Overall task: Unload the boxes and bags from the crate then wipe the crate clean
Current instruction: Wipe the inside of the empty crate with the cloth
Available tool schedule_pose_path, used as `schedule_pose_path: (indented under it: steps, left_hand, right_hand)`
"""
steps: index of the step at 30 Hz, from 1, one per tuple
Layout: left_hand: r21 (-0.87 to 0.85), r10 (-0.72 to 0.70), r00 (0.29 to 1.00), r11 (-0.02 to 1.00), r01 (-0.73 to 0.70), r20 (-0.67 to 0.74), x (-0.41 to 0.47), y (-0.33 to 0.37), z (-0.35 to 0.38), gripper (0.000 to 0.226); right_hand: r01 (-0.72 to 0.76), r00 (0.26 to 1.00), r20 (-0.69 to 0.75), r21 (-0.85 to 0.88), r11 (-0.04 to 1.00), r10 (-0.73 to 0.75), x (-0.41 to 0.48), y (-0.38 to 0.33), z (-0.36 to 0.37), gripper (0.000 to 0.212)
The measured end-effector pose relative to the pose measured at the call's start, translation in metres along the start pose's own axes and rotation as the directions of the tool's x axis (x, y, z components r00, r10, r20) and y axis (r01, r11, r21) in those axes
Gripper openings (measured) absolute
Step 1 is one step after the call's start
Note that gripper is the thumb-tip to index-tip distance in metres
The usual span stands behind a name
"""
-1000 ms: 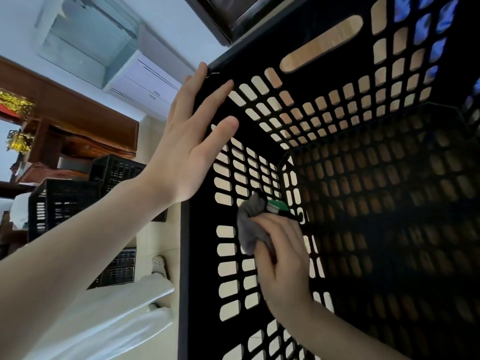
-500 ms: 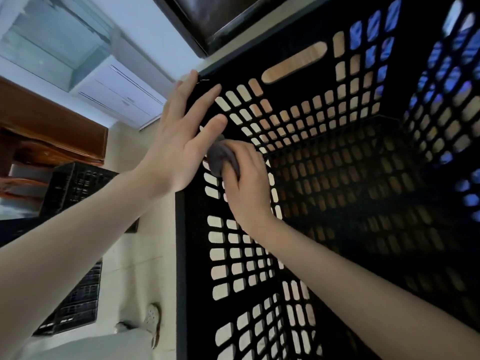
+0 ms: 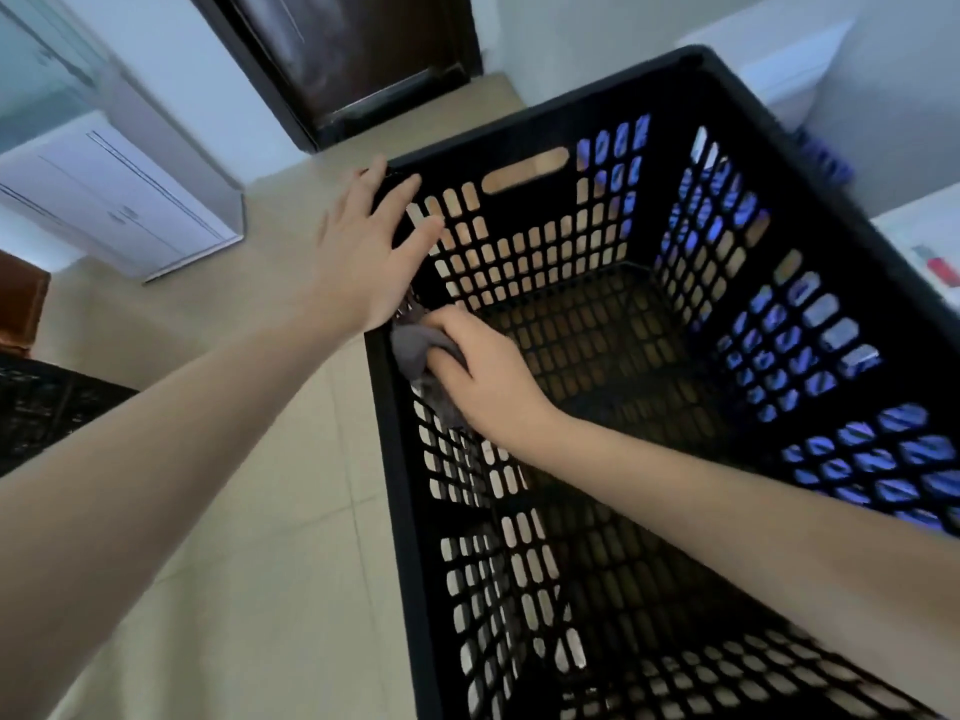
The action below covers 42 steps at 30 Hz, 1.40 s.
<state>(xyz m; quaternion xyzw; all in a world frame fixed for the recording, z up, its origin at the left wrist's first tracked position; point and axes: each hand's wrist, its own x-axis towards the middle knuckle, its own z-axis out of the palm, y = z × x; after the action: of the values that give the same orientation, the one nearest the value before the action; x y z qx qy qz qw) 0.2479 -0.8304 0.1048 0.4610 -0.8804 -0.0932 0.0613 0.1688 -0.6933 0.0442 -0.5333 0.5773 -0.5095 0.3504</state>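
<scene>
Fingers point(image 3: 448, 324) of the right hand point(image 3: 483, 376) are curled tight round a grey cloth point(image 3: 415, 350), pressing it to the inside of the left wall of the black crate point(image 3: 571, 119), just under the rim; the left hand point(image 3: 363, 252) lies flat against the far left corner, fingers straight and spread, gripping nothing; the crate stands on a tan tiled floor point(image 3: 234, 511); a second crate point(image 3: 47, 407) sits well apart to the left; a dark door point(image 3: 353, 54) stands beyond.
</scene>
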Motion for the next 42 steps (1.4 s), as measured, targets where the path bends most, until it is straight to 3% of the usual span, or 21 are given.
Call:
schedule_pose_path:
  steps: [5, 10, 12, 16, 20, 24, 28, 32, 34, 38, 42]
  left_hand:
    - [-0.025, -0.051, 0.993, 0.999, 0.048, -0.109, -0.018, 0.007, -0.005, 0.055]
    - [-0.084, -0.02, 1.0, 0.996, 0.02, 0.001, -0.077, 0.01, 0.003, 0.057]
    - [-0.12, 0.016, 0.999, 0.993, -0.011, 0.039, -0.106, 0.012, 0.007, 0.058]
    - [-0.138, -0.019, 0.996, 0.99, 0.031, 0.085, -0.132, 0.013, 0.01, 0.056]
    - [-0.145, -0.029, 0.998, 0.989, 0.037, 0.057, -0.135, 0.019, 0.011, 0.053]
    - [-0.137, -0.051, 0.998, 0.989, 0.056, 0.044, -0.132, 0.02, 0.012, 0.052]
    - [-0.119, -0.064, 0.996, 0.99, 0.071, 0.06, -0.132, 0.022, 0.009, 0.054]
    - [-0.114, -0.069, 0.995, 0.99, 0.077, 0.072, -0.133, 0.025, 0.006, 0.048]
    - [-0.109, -0.077, 0.994, 0.99, 0.085, 0.076, -0.133, 0.024, 0.006, 0.048]
    - [-0.1, -0.054, 0.996, 0.993, 0.061, 0.07, -0.131, 0.022, 0.009, 0.05]
    - [-0.084, -0.021, 0.999, 0.996, 0.025, 0.045, -0.133, 0.021, 0.009, 0.056]
  right_hand:
    - [0.021, 0.984, 0.177, -0.107, 0.994, -0.001, -0.062, -0.006, -0.011, 0.021]
    - [0.01, 0.927, 0.367, -0.22, 0.975, 0.074, -0.105, 0.004, -0.02, 0.024]
    - [0.029, 0.949, 0.315, -0.189, 0.982, 0.033, -0.102, -0.002, -0.019, 0.021]
    - [0.094, 0.994, 0.057, -0.015, 0.995, -0.093, -0.082, -0.019, -0.004, 0.019]
    - [0.176, 0.984, 0.046, -0.122, 0.977, -0.172, -0.076, 0.004, 0.01, 0.03]
    - [0.06, 0.993, 0.116, -0.236, 0.97, -0.033, -0.078, 0.048, 0.021, 0.035]
    - [-0.036, 0.995, 0.083, -0.268, 0.963, 0.06, -0.078, 0.082, 0.039, 0.035]
    - [-0.254, 0.941, 0.159, -0.245, 0.936, 0.298, -0.077, 0.104, 0.039, 0.019]
    - [-0.303, 0.926, 0.158, -0.228, 0.925, 0.342, -0.072, 0.102, 0.039, 0.019]
    - [-0.227, 0.972, 0.053, -0.014, 0.974, 0.228, -0.067, 0.062, 0.033, 0.024]
    - [0.108, 0.994, 0.015, 0.036, 0.994, -0.109, -0.075, 0.009, 0.018, 0.019]
